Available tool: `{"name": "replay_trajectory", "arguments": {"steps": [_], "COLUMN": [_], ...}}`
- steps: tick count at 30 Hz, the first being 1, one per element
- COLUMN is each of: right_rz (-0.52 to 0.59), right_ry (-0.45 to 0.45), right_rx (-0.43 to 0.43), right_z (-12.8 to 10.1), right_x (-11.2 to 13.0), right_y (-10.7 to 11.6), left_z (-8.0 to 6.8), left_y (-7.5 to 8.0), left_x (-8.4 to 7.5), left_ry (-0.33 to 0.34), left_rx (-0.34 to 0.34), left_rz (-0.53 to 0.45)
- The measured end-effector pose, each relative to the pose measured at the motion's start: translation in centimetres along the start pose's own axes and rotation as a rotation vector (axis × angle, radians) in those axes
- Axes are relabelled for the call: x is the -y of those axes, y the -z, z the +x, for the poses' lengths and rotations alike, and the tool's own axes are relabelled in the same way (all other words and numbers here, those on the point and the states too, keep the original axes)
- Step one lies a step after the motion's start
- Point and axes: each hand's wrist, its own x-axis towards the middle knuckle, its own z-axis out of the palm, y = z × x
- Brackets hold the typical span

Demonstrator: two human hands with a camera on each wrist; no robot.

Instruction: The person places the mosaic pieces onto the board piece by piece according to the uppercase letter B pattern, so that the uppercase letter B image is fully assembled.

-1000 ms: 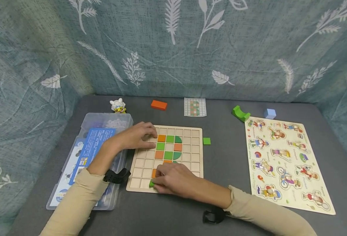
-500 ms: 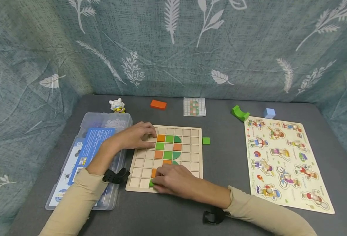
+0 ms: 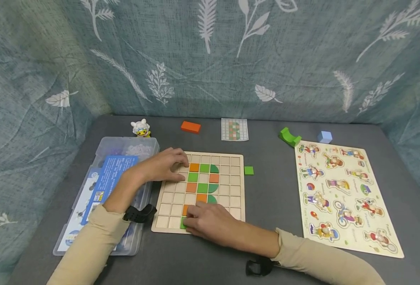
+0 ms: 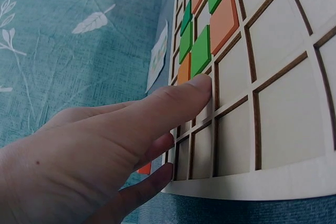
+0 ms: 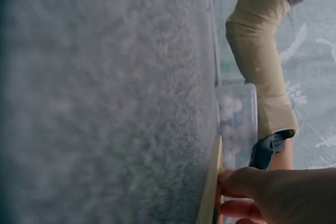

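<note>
A wooden grid board (image 3: 244,194) lies on the table with orange, salmon and green square tiles and dark green quarter-round tiles in its cells. My right hand (image 3: 215,221) is low over its front, fingertips pinched at a green square tile (image 3: 183,223) in the bottom row; the hand hides part of that tile. In the right wrist view, the thumb (image 5: 236,182) meets the board at its surface. My left hand (image 3: 163,164) rests at the board's upper left, fingers loosely bent and holding nothing. Its thumb (image 4: 194,90) lies on the grid beside an orange and a green tile.
A loose green tile (image 3: 249,170) sits right of the board. Behind are a printed pattern card (image 3: 234,129), an orange block (image 3: 190,127) and a figurine (image 3: 140,128). Left is a clear plastic box (image 3: 149,148); right, a green arch (image 3: 289,137), a blue cube (image 3: 325,137) and a picture puzzle (image 3: 363,242).
My right hand has shifted slightly down at the bottom row, and the green tile under its fingertips now looks flatter in its cell. The left hand holds its place.
</note>
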Motion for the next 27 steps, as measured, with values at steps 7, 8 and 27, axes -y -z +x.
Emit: {"name": "replay_trajectory", "arguments": {"steps": [7, 8, 27], "right_rz": [0.0, 0.002, 0.387], "right_ry": [-0.048, -0.089, -0.52], "right_rx": [-0.091, -0.106, -0.191], "right_z": [-1.5, -2.0, -10.5], "right_x": [-2.8, -3.8, -17.4], "right_y": [1.1, 1.6, 0.1], "left_z": [0.1, 0.1, 0.1], "left_y": [0.0, 0.0, -0.1], "left_x": [-0.1, -0.1, 0.2], "left_ry": [-0.009, -0.016, -0.037], "left_rx": [0.006, 0.008, -0.023], "left_rz": [-0.001, 0.001, 0.035]}}
